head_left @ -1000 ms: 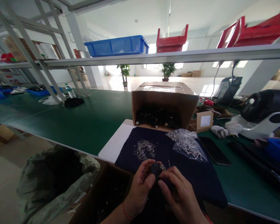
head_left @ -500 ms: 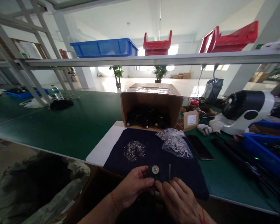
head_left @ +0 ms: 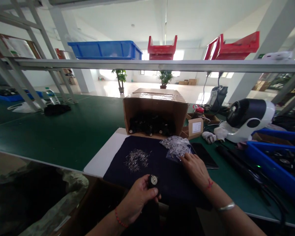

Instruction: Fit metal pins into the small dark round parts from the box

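Note:
My left hand [head_left: 140,196] is closed around a small black part with a round silver disc [head_left: 153,180] on its upward face, thumb on its lower edge. My right hand [head_left: 196,168] reaches forward to a clear plastic bag of small metal pins [head_left: 173,144], its fingertips pinched at the bag's near right edge. A thin bright sliver shows above those fingers; I cannot tell if it is held. Left of the bag, loose metal pins [head_left: 137,153] lie in a heap on the dark blue cloth [head_left: 116,160].
Behind the cloth an open cardboard box [head_left: 156,95] holds black parts. A black phone [head_left: 205,155] lies by my right hand. Further right are a black-and-white fan [head_left: 250,118], a black cable-like tool [head_left: 238,167] and a blue bin [head_left: 272,164]. A shelf [head_left: 147,64] spans above.
My right hand has left the black part and moved forward and right to the bag. The upright thin metal rod seen in it earlier no longer shows clearly. My left hand keeps the part.

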{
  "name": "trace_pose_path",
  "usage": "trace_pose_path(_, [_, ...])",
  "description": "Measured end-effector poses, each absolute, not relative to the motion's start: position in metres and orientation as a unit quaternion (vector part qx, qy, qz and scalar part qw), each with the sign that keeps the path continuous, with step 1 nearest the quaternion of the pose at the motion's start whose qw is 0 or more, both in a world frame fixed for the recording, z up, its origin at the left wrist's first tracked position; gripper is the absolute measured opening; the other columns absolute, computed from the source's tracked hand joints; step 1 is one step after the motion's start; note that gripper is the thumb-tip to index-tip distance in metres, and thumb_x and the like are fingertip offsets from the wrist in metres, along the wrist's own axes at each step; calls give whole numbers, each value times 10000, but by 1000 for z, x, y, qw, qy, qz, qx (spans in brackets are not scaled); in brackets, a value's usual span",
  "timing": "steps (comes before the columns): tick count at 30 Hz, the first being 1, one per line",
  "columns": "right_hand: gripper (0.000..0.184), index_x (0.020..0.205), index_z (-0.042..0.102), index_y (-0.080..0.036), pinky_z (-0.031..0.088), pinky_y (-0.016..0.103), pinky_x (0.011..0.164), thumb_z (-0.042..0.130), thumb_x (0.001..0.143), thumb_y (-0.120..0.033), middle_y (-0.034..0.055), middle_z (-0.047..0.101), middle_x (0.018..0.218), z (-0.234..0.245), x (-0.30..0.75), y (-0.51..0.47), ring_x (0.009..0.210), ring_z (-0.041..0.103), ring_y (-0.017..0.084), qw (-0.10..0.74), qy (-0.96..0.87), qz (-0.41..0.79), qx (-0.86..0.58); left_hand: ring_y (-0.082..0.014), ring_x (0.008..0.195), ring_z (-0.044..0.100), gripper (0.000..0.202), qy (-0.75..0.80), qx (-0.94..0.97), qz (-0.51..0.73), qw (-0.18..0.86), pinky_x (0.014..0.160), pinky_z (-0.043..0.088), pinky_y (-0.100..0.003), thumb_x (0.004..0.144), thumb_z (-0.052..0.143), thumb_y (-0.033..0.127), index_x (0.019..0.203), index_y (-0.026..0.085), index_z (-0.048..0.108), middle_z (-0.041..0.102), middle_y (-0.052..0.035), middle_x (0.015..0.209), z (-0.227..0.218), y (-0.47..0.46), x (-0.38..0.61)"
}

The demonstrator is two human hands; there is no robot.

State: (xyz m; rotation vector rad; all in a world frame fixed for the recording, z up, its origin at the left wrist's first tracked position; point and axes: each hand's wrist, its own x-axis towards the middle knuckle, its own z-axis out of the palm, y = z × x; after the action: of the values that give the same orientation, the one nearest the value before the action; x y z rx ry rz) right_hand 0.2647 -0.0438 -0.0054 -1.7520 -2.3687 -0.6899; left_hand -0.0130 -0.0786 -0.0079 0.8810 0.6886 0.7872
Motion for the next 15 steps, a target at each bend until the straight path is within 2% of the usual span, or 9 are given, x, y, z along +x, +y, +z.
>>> trace_pose_path(7, [273,784,673,-168,382,389,690,498,881,18,103,651,822,-9,254,-28,724,575,246,11,-808,-227,-543,-112,661,583,388,301,403,374,779,597,446,-226,667,869,298,917,142,616,637,-13,761,-11,-75,-16])
trace_pose_path(15, [234,821,672,-181,375,383,696,538,865,5,91,660,831,-6,255,-29,727,577,239,-1,-818,-223,-530,-111,668,591,396,301,358,388,795,605,445,-233,640,880,259,903,148,605,611,3,764,-12,-75,-14])
